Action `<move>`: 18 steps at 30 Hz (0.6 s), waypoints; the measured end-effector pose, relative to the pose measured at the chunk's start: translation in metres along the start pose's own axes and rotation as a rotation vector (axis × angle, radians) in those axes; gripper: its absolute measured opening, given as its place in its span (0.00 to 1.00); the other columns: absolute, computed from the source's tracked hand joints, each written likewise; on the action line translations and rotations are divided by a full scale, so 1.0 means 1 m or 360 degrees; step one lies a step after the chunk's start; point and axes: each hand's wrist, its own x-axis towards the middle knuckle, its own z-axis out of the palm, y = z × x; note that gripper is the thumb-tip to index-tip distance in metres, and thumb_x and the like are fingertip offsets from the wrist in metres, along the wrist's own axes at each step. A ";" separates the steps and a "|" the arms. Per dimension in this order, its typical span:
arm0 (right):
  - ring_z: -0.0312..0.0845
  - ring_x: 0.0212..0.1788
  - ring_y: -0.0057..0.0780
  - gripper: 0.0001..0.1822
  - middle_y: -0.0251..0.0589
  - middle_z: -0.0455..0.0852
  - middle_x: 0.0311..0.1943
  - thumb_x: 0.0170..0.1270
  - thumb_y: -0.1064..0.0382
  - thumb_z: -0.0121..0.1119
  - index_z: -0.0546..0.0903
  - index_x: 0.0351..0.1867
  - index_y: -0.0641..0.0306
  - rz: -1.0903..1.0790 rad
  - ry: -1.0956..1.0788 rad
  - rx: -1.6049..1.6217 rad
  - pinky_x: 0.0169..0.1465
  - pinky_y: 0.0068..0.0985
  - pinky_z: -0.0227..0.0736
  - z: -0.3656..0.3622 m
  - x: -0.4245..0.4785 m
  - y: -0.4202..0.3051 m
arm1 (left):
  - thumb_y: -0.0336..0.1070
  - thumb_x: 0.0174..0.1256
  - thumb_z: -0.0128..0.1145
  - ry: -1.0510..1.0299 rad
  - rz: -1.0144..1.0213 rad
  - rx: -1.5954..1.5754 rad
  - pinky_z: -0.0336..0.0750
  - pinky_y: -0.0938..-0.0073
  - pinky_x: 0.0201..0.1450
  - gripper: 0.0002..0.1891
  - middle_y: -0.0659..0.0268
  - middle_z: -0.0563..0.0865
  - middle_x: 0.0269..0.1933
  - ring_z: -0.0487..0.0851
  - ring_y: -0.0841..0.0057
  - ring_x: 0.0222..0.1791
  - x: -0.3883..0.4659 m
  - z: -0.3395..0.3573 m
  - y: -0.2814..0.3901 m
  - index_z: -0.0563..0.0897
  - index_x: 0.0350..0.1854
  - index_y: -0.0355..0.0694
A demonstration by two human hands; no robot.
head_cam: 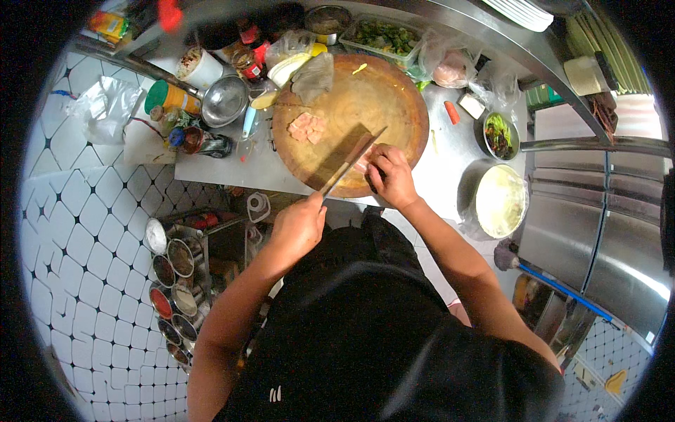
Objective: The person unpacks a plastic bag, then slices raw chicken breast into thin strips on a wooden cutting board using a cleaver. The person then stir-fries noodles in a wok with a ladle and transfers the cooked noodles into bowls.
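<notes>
My left hand (299,224) grips the handle of a kitchen knife (354,160), probably a cleaver, its blade slanting away to the upper right. The blade is over a round wooden chopping board (369,97) and beside a piece of raw meat (363,164). On that piece rest the curled fingers of my right hand (391,176), which partly hide it, holding it to the board close to the blade's right side. A small pile of pale pink meat slices (307,127) lies on the board's left part. A grey cloth or glove (315,78) overlaps the board's upper left edge.
Left of the board are a metal bowl (225,101), a sauce bottle (203,142) and a green-lidded container (171,97). A tub of greens (382,37) stands behind. To the right are a carrot piece (452,112), a vegetable bowl (500,136) and a plastic-covered basin (501,200).
</notes>
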 end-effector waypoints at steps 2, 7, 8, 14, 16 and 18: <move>0.78 0.53 0.51 0.09 0.47 0.83 0.47 0.58 0.69 0.65 0.85 0.41 0.64 0.0021 -0.0004 0.0015 0.57 0.41 0.74 -0.001 -0.002 0.001 | 0.35 0.69 0.57 -0.0073 -0.0007 -0.0016 0.74 0.45 0.34 0.09 0.42 0.82 0.29 0.82 0.39 0.33 -0.005 -0.011 0.018 0.74 0.42 0.35; 0.78 0.53 0.51 0.08 0.47 0.83 0.46 0.58 0.68 0.66 0.85 0.40 0.64 0.0041 -0.0021 -0.0012 0.57 0.40 0.74 -0.001 -0.001 -0.002 | 0.34 0.69 0.57 -0.0079 -0.0043 -0.0067 0.74 0.43 0.35 0.09 0.42 0.82 0.28 0.81 0.39 0.33 0.013 0.017 0.015 0.73 0.40 0.33; 0.78 0.53 0.51 0.08 0.47 0.83 0.46 0.58 0.68 0.66 0.85 0.40 0.64 -0.0037 -0.0012 -0.0006 0.57 0.40 0.74 -0.002 0.001 -0.003 | 0.34 0.69 0.57 -0.0040 -0.0015 -0.0079 0.73 0.43 0.35 0.10 0.41 0.82 0.28 0.81 0.38 0.33 0.024 0.028 0.013 0.73 0.39 0.33; 0.78 0.53 0.50 0.09 0.48 0.83 0.47 0.58 0.70 0.65 0.85 0.41 0.65 -0.0068 0.0008 0.0011 0.57 0.40 0.74 -0.005 0.000 -0.002 | 0.36 0.70 0.56 0.0056 0.0120 -0.0128 0.73 0.42 0.36 0.10 0.43 0.82 0.28 0.81 0.40 0.32 0.024 0.037 -0.004 0.73 0.39 0.34; 0.78 0.53 0.50 0.10 0.48 0.82 0.47 0.58 0.70 0.64 0.85 0.42 0.65 -0.0070 0.0007 0.0005 0.57 0.40 0.74 -0.007 -0.002 -0.001 | 0.35 0.69 0.56 -0.0010 0.0060 -0.0165 0.73 0.42 0.36 0.09 0.43 0.82 0.28 0.81 0.40 0.32 0.005 0.028 -0.012 0.73 0.39 0.34; 0.77 0.53 0.50 0.10 0.48 0.82 0.48 0.58 0.71 0.64 0.84 0.42 0.66 -0.0054 -0.0010 0.0021 0.58 0.39 0.74 -0.009 -0.003 -0.003 | 0.35 0.69 0.56 -0.0049 -0.0002 -0.0171 0.73 0.43 0.35 0.09 0.43 0.82 0.29 0.81 0.40 0.32 -0.008 0.014 -0.012 0.74 0.39 0.34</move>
